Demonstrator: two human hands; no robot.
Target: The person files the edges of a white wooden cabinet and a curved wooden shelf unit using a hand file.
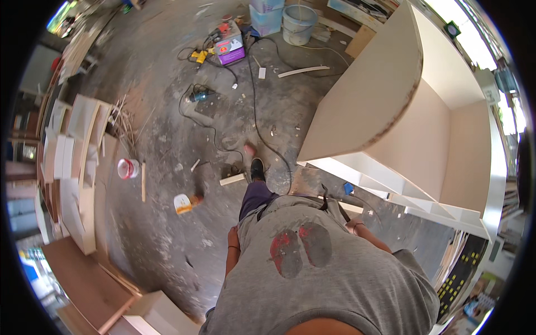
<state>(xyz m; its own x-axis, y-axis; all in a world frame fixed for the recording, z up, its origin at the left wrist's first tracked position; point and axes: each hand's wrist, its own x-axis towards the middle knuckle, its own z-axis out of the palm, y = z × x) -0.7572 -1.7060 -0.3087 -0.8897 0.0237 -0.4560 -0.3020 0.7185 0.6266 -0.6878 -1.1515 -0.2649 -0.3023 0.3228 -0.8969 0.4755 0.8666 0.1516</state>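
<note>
My left hand hangs low against the side of my grey shirt, its fingers mostly out of sight. At my other side my right hand is near the shirt's hem, beside a dark strap or cord. Whether it grips that strap, I cannot make out. To the right stands a large pale cabinet with a curved edge and open compartments, apart from my hand. One dark shoe shows ahead of me on the floor.
Black cables trail over the stained concrete floor. A blue power tool, a purple-and-white box and a bucket lie ahead. Wood strips, a paint tub and a white-and-orange container are scattered about. Cabinet parts stand left.
</note>
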